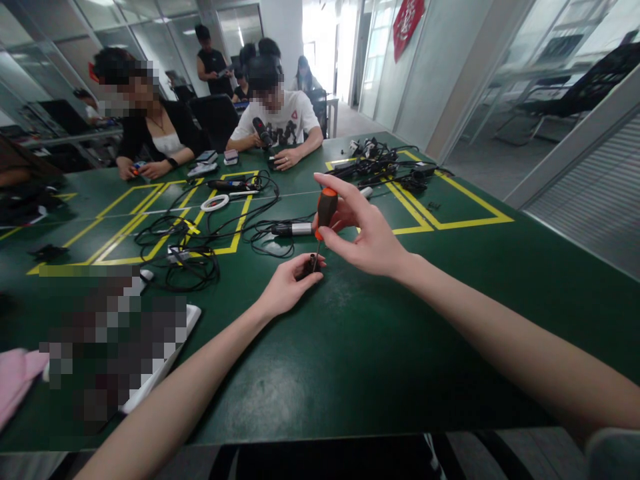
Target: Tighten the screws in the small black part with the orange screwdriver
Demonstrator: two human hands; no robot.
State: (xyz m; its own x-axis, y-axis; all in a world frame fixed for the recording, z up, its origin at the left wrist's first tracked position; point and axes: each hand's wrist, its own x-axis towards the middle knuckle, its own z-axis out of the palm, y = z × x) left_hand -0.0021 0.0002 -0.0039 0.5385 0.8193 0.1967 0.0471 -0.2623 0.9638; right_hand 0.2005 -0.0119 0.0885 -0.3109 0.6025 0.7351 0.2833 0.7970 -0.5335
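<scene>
My right hand (363,230) grips a screwdriver (327,207) by its dark handle with orange ends. The screwdriver stands upright, its thin shaft pointing down at a small black part (311,264). That part is in the fingers of my left hand (287,283), low over the green table; its exact kind is too small to make out. Whether the tip sits in a screw cannot be seen. Just beyond my hands lies a black and silver cylindrical tool (295,229) with a black cable.
Coiled cables (193,263) lie at the left, and a heap of black cables and adapters (373,163) at the far right. Yellow tape (470,223) marks the green table (390,360). A white ring (215,203) lies mid-table. Two people sit across, one holding a black tool (262,131).
</scene>
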